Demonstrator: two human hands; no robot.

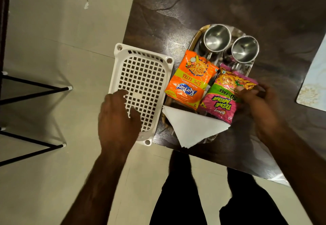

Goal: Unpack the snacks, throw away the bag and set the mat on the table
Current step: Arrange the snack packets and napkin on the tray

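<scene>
On the near end of a steel tray [197, 36] lie two snack packets side by side: an orange Kurkure packet [189, 81] and, to its right, a pink and green Bingo Tedhe Medhe packet [224, 99], which overlaps the orange one's edge slightly. The right hand [261, 104] grips the pink packet at its right edge, fingers closed on the wrapper. A folded white paper napkin [192, 127] lies on the tray's nearest corner, its point hanging past the table edge, and two empty steel cups [217, 37] [245, 49] stand at the tray's far end. Just left of the tray a white plastic lattice basket tray [141, 76] overhangs the table's corner; the left hand [118, 119] rests over its near left part with fingers spread and loose, clasping nothing. The table [229, 4] is dark brown with a glossy, leaf-patterned top, and a pale placemat [314, 87] shows at its right edge. Below is a light tiled floor [53, 30], with thin black furniture legs [35, 90] at the left and the person's dark trousers [181, 198] at the bottom.
</scene>
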